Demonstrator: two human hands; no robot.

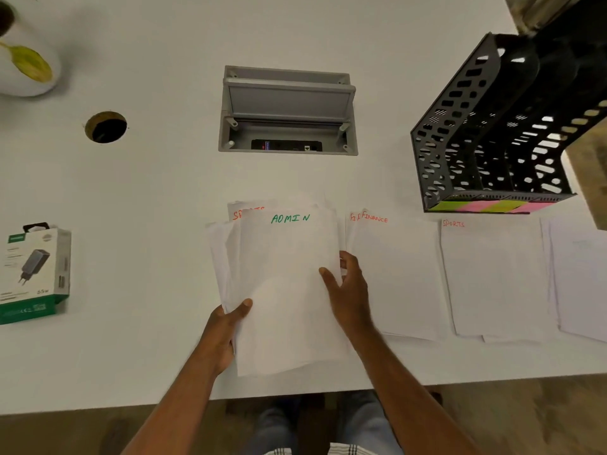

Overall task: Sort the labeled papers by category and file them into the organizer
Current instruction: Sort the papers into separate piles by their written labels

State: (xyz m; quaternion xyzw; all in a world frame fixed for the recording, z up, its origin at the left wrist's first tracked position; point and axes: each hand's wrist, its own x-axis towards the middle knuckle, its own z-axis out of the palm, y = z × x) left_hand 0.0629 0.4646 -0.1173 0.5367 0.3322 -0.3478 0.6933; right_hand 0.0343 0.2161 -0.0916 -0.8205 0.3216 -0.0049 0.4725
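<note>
desk (361,34): white and broad, it carries everything here; its near edge runs just under the held papers.
organizer (492,139): dark perforated rack at the far right of the desk, several upright slots, coloured sticky tabs along its front lip; its slots run away from the person and open upward. it looks rigid and able to take sheets fed in edgewise.
held stack (289,290): loose white sheets fanned unevenly at the desk's near middle, long axis running away from the person, headings at the far end. top sheet reads "admin" in green; a red heading peeks out behind it, probably "sports". judged light, limp and slippery against one another, so the fan could slide apart; best taken by the long side edges near the lower half, supported underneath.
finance pile (397,277): flat on the desk just right of the held stack, red heading at the far end, long axis the same way.
sports pile (492,277): flat, right of the finance pile, below the organizer, same orientation.
unread sheets (581,284): at the far right edge, heading not legible.
left hand (226,326): its grip pinches the stack's lower left edge, thumb on top, fingers hidden beneath.
right hand (348,287): grip loosely spread on the stack's right edge, thumb lying on the top sheet, fingers round the edge.
</note>
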